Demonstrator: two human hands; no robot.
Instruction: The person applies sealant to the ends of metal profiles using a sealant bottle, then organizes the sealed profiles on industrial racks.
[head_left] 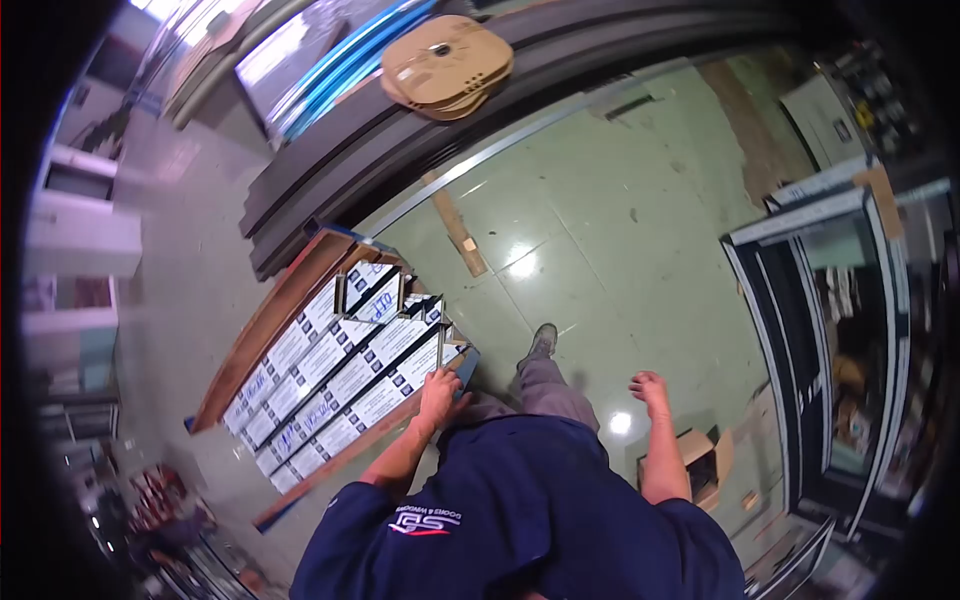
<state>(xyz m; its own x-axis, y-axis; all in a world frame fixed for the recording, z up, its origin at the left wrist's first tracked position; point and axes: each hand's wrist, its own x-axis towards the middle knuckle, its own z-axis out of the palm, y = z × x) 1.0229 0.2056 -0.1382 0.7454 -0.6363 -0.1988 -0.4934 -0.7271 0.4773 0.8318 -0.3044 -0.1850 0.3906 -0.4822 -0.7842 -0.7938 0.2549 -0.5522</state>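
Observation:
My left hand [438, 393] is at the near right end of a stack of profiles [345, 375] covered in white printed film, some with blue handwriting. Its fingers are bent against the end of the stack, closed on the edge of a profile. Off to the right, my right hand [650, 388] hangs in the air over the floor, fingers loosely curled and somewhat apart, holding nothing. Brown boards [270, 325] run along the sides of the stack. Some profile ends stick out in steps, with dark metal edges.
Long dark grey profiles [350, 150] lie across the top, with cardboard reels [447, 65] on them. A wooden strip [455, 230] lies on the green floor [600, 230]. Framed panels [800, 350] stand at the right. An open cardboard box [706, 465] is beside my right forearm.

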